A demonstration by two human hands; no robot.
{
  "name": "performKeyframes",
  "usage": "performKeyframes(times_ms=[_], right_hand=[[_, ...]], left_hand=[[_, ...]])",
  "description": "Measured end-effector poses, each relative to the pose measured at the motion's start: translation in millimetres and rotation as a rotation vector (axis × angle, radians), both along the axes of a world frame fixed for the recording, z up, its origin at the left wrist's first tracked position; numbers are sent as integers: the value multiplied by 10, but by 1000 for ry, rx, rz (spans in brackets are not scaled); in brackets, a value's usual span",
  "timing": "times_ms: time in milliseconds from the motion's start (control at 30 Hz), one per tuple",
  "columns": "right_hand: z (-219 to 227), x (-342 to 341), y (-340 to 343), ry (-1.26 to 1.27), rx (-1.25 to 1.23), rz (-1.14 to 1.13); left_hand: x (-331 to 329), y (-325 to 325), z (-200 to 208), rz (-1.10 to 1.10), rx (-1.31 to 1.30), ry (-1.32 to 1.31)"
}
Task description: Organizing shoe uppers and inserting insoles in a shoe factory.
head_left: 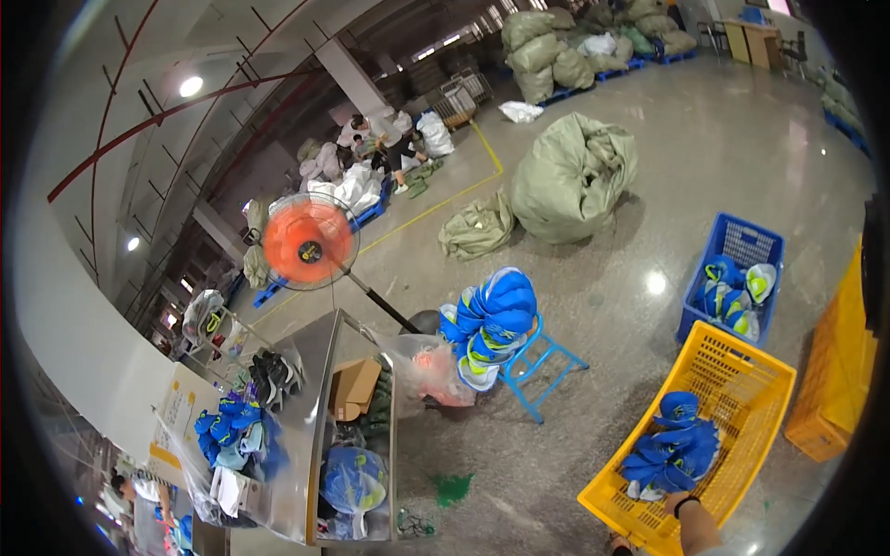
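Note:
A yellow perforated plastic crate (756,371) stands at the lower right, tilted in view. Inside lies a fanned bundle of blue fabric shoe uppers (675,449) with lime-green marks and pale edges. My right hand (676,501), a black band at its wrist, reaches over the near side and closes on the bundle's lower end; its fingertips are tucked out of sight. Only a small part of my left hand (618,544) shows, low at the crate's near-left rim. Its fingers are too cut off to read.
Beyond the crate is a blue crate (695,310) with more uppers; a yellow bin (830,361) stands right. A blue stool (547,371) bears stacked uppers (491,320). Left are a metal table (311,417) and orange fan (309,243). Green sacks (575,176) lie farther off; a person sits beyond.

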State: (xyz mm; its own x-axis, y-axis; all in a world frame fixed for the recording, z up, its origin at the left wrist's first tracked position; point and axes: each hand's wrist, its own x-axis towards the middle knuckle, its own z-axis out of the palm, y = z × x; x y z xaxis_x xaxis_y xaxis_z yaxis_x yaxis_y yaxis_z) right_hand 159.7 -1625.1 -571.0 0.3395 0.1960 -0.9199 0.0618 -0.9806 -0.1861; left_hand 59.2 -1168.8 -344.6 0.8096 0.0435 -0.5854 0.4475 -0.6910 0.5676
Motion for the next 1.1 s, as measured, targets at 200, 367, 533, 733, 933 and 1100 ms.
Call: performKeyframes(times_ms=[200,367,533,733,933,1100], right_hand=[[-112,974,-336,-261,-173,-475],[-1005,1498,-1091,-483,-359,-567],[-1003,1947,-860,-443,-270,-689],[-1695,791,-421,-644,-271,-499],[-1193,839,-29,-430,-190,-604],[-1058,1632,-249,-312,-123,-401]], left_hand=[[196,42,-459,16,117,163],[401,185,-858,-26,176,282],[397,360,-1014,8,297,362],[662,451,-760,-64,336,381],[1249,233,-667,-134,307,264],[1469,387,-768,-169,376,256]])
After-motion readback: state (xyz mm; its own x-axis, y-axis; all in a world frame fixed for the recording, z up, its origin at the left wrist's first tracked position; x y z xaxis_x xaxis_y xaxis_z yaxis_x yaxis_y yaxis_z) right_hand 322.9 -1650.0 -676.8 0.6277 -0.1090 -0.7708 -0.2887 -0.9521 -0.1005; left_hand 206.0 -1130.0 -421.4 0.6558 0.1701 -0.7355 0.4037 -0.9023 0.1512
